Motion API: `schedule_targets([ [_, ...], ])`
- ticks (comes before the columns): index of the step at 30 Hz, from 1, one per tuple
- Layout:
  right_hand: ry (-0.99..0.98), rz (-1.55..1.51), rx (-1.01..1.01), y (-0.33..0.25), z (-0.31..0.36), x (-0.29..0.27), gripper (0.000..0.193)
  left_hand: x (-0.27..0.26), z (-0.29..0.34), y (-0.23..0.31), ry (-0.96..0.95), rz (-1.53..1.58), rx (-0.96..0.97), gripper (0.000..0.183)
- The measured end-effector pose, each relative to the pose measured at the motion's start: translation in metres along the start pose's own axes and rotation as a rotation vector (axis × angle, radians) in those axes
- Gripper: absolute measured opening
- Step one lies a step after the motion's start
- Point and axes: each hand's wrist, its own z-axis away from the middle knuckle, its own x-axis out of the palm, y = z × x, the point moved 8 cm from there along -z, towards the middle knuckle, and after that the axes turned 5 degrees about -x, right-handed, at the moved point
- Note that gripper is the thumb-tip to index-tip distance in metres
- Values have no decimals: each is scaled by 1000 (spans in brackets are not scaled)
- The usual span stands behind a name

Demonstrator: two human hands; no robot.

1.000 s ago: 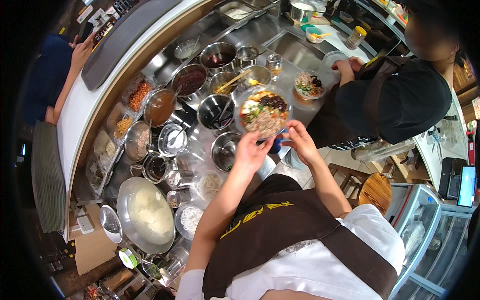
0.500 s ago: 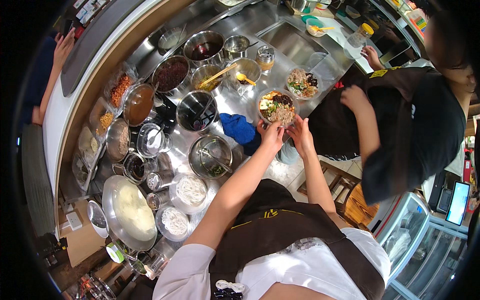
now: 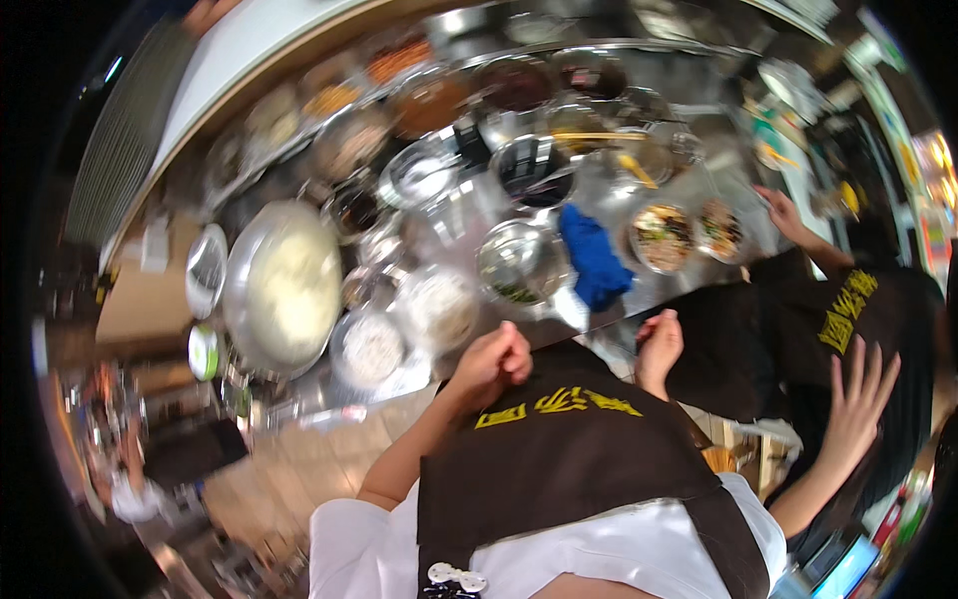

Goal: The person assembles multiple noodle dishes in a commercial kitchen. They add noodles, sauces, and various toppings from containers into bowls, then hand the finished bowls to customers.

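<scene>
My left hand (image 3: 491, 359) is drawn back before my brown apron, its fingers curled in and nothing seen in it. Across from it, my right hand (image 3: 659, 349) is also empty, fingers loosely folded. Both are off the counter. Beyond the right hand stands a round bowl of noodles with mixed toppings (image 3: 662, 240), beside a second topped bowl (image 3: 720, 232). A crumpled blue cloth (image 3: 596, 262) lies left of the bowls. Nearer my left hand are a steel bowl with some greens (image 3: 521, 262) and a bowl of white noodles (image 3: 439, 307). The view is blurred by motion.
A large steel basin of pale liquid (image 3: 291, 288) sits at the left, near another bowl of white noodles (image 3: 369, 347). Several pots of sauces and toppings line the back, with chopsticks (image 3: 599, 136) across one. A co-worker in a dark apron (image 3: 838, 299) stands close on the right.
Both hands have let go of the topped bowl, now standing on the counter, and drawn back toward my body. The view has swung left. The co-worker's near hand now shows spread fingers.
</scene>
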Motion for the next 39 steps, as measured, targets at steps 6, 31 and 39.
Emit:
schedule_targets([
  [6,-482,-80,-409,-88,5,118,25,-120,154,-10,826,298,361,24],
  [31,-1438,299,-219,-21,151,467,20,-161,150,-39,912,389,337,20],
  [39,-2077,163,854,36,428,541,46,-119,271,-25,711,724,886,55],
])
